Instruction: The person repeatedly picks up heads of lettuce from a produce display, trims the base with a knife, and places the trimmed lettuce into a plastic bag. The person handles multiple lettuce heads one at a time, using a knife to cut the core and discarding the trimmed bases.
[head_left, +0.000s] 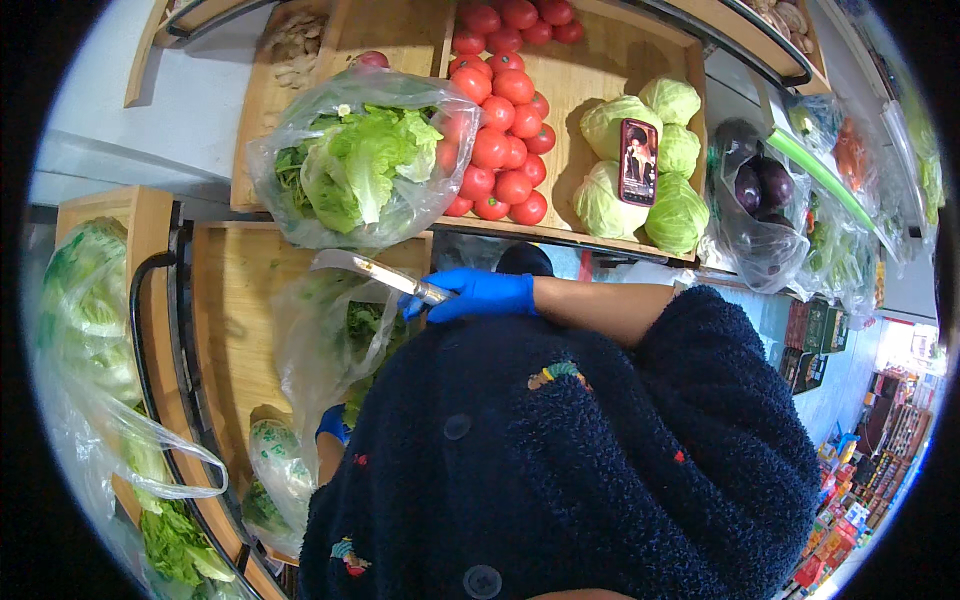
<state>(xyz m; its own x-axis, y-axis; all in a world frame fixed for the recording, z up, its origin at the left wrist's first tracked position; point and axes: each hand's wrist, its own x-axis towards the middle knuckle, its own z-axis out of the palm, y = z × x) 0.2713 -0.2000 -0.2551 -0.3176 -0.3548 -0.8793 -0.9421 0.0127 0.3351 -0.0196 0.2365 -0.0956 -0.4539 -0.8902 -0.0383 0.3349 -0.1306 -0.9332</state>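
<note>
My right hand (484, 292), in a blue glove, grips a knife (379, 271) whose broad blade points left. Just below the blade, a clear plastic bag (304, 322) of leafy greens (365, 326) lies against the front of my dark fleece coat. My left hand (332, 424), also gloved in blue, shows only in part beside that bag and some green leaves; the coat hides its fingers. Above the knife, another clear bag holds light green lettuce (360, 165) at the edge of the upper wooden display bin.
Tomatoes (514, 142) and cabbages (611, 199) fill parts of the upper bin (577, 67). A phone (639, 161) with a lit screen leans on the cabbages. Bagged eggplants (765, 184) sit at right. A black metal rail (142, 315) edges the left shelf, near bagged cabbage (94, 300).
</note>
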